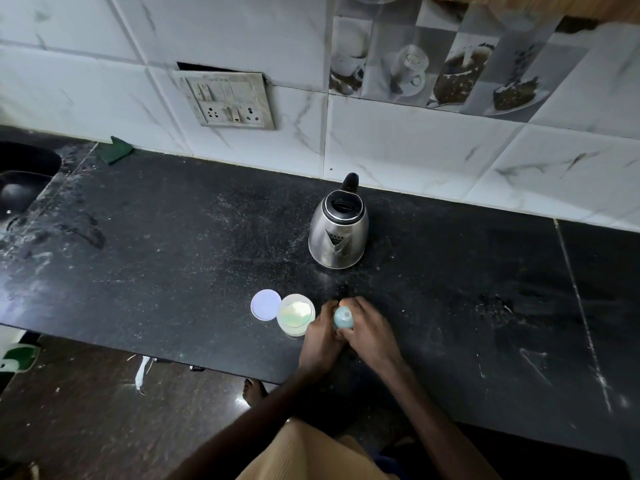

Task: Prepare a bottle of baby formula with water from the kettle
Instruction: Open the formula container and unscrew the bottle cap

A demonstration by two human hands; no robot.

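Note:
Both my hands wrap around a small baby bottle (343, 317) with a pale blue top, standing near the front edge of the black counter (173, 254). My left hand (320, 336) grips its left side and my right hand (369, 329) its right side, so the bottle's body is hidden. Just left of my hands an open round tub of white formula powder (295, 314) stands, with its white lid (265, 304) lying flat beside it. The steel kettle (338, 228) with a black handle stands farther back, lid open, spout toward me.
A sink (24, 181) lies at the far left end of the counter, with a green scrub pad (116, 149) by the wall. A switch and socket plate (230, 102) sits on the tiled wall. The counter's front edge runs just below my wrists.

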